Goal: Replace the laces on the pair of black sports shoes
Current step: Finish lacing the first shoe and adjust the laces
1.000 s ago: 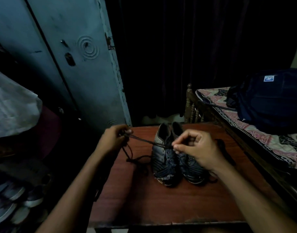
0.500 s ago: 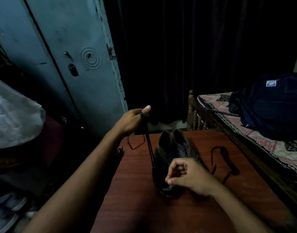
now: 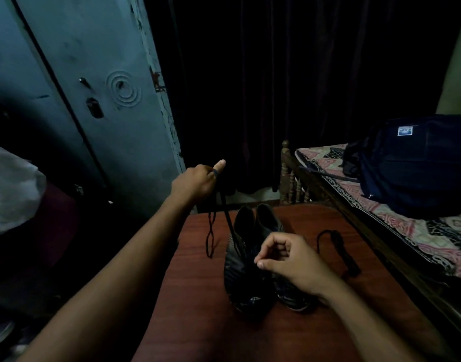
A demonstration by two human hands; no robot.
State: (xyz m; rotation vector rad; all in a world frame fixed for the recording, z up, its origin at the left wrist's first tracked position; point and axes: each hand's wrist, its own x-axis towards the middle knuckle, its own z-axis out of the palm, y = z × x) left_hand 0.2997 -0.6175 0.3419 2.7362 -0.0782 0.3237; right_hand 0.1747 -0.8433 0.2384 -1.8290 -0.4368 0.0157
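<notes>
Shoes: my pair of black shoes [image 3: 250, 259] stands side by side, touching, on the reddish wooden table [image 3: 198, 309]. Their long axes run away from me; toes point toward me, heel openings toward the far table edge.
Left shoe [image 3: 239, 273]: upright, with a pale speckled patch on its left side near the opening.
Right shoe [image 3: 281, 291]: largely covered by my right hand; only its heel opening and toe show.
Lace in use: a black lace [image 3: 228, 220] runs taut from the left shoe's upper up to my left hand. Its free end hangs down in a wavy strand beside the shoe, left of it, over the table edge.
Second lace: another black lace [image 3: 341, 250] lies loose on the table, right of the shoes, apart from them.
Left hand [image 3: 195, 182]: raised above the far left corner of the table, fingers curled round the lace, which wraps over one finger; the thumb sticks out straight.
Right hand [image 3: 292, 259]: low over the shoes, fingers curled, thumb and forefinger tips close together. Whether they pinch anything I cannot tell; the area is too dark.
Surroundings: a blue-grey metal cupboard [image 3: 93, 100] at the left, a dark curtain [image 3: 276, 87] behind, and a bed [image 3: 381, 205] at the right carrying a dark blue bag [image 3: 417, 165].
</notes>
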